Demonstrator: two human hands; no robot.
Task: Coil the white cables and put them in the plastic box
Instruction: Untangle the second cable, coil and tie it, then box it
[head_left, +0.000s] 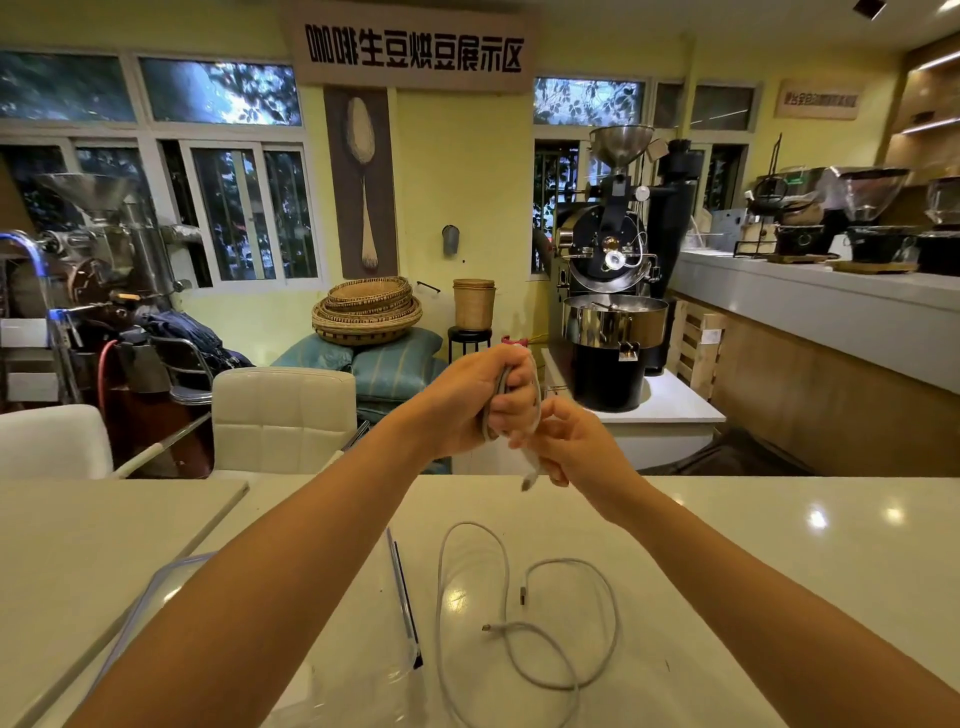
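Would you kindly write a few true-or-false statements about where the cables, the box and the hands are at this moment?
1. The left hand grips a bundle of coiled cable. True.
2. Both hands rest flat on the table. False: they are raised above it.
3. A second cable lies loose on the table. True.
4. That loose cable is already inside the plastic box. False: it lies to the right of the box.
5. The right hand holds a cable end near its plug. True.
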